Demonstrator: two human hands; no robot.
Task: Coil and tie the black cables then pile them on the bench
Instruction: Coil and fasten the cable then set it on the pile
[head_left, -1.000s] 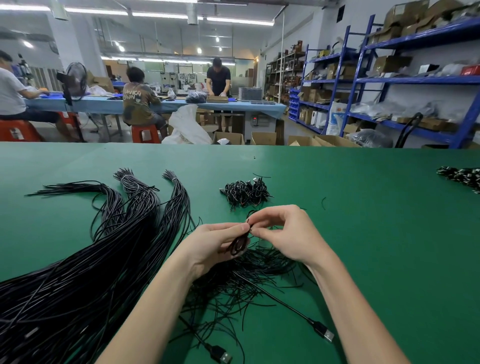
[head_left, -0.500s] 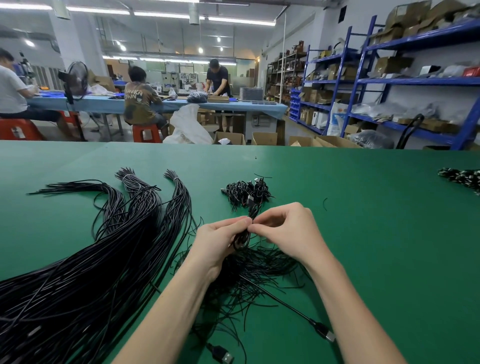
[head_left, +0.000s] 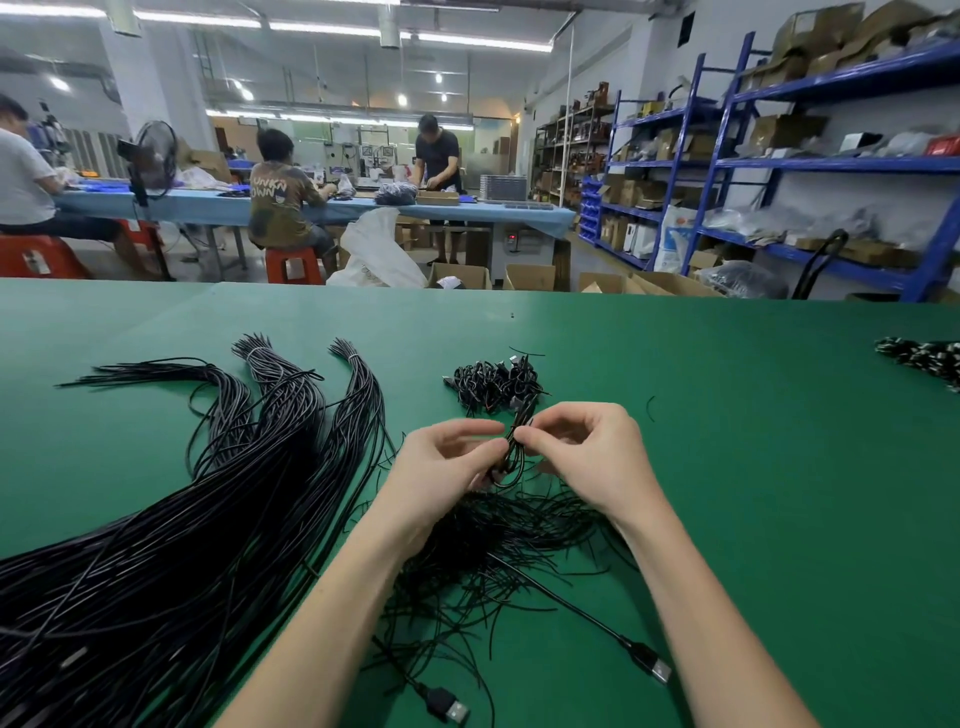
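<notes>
- The left hand (head_left: 447, 457) and right hand (head_left: 587, 452) both pinched a small coiled cable (head_left: 511, 457), fingers curled, just above the green table (head_left: 753, 467).
- A heap of tied coils (head_left: 493, 384) lay just beyond the hands.
- Long cable bundles (head_left: 208, 519) sprawled on the left.
- Loose black ties (head_left: 498, 535) lay under the wrists.
</notes>
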